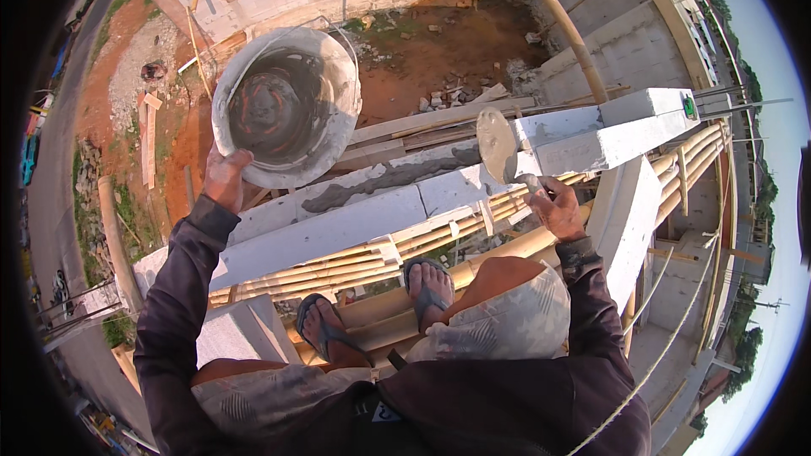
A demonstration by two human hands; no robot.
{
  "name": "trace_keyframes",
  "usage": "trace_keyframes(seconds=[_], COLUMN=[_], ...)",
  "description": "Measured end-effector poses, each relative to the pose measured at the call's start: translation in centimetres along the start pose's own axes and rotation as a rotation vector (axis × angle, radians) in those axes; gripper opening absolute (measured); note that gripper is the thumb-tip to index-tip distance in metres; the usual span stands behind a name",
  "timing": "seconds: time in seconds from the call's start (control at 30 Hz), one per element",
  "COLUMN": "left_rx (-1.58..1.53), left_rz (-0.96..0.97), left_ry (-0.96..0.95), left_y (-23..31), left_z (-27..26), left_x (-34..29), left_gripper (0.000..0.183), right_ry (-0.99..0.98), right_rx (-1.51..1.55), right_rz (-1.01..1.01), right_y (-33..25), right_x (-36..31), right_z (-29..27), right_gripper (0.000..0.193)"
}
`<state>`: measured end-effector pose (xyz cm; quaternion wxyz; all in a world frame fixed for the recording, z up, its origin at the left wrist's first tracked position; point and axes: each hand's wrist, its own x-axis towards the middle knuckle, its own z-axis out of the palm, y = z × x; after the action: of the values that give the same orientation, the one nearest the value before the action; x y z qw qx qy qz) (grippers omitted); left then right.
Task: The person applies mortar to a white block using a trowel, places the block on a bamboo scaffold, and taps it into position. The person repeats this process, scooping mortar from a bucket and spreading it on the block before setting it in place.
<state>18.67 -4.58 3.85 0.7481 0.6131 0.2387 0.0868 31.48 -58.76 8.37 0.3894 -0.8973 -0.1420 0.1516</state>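
My left hand (226, 177) grips the rim of a mortar-caked bucket (338, 93), tilted so that its inside faces me. Wet grey mortar (274, 114) lines the bottom of it. In my right hand (557, 207) is a trowel (497, 145), its rounded blade coated with mortar and held at the wall's top. Below both hands runs a white block wall (329, 225). A strip of grey mortar (380, 179) lies along its top, left of the trowel. To the trowel's right, a higher course of white blocks (612, 139) sits on the wall.
My sandalled feet (431, 287) stand on thick bamboo poles (380, 317), high above the ground. A loose white block (625, 211) leans at the right, another (241, 333) lies at the left. A slanting bamboo pole (557, 21) rises beyond the wall. A rope (655, 363) hangs at the right.
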Motion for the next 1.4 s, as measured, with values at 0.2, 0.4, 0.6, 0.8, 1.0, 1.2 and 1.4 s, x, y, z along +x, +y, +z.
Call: trace_keyframes(seconds=[0.2,0.4,0.6,0.8,1.0,1.2,1.4], left_rx=[-0.039,-0.064,-0.021,-0.049,-0.041,-0.062,-0.041], left_rz=[0.028,-0.015,-0.025,0.076,0.066,-0.033,-0.019], left_ry=[-0.004,0.002,0.010,-0.034,-0.009,-0.031,0.018], left_y=[-0.1,0.8,0.8,0.4,0.1,0.3,0.5], left_z=[-0.1,0.8,0.9,0.4,0.2,-0.3,-0.2], left_x=[0.3,-0.2,0.2,0.3,0.6,0.6,0.3], left_gripper=[0.055,0.053,0.053,0.054,0.055,0.052,0.055], right_ry=[0.036,0.119,0.085,0.021,-0.120,-0.359,-0.695], right_rx=[0.075,0.115,0.116,-0.091,-0.436,-0.600,-0.880], right_rz=[0.236,0.224,0.244,0.085,0.079,0.303,0.406], right_y=[2.6,3.0,1.6,-3.8,-7.2,-5.9,-3.0], right_x=[0.5,0.1,0.6,1.5,3.8,10.6,20.4], right_z=[-3.6,-3.8,-5.8,-8.9,-10.1,-11.7,-10.3], right_gripper=[0.026,0.027,0.031,0.039,0.042,0.037,0.029])
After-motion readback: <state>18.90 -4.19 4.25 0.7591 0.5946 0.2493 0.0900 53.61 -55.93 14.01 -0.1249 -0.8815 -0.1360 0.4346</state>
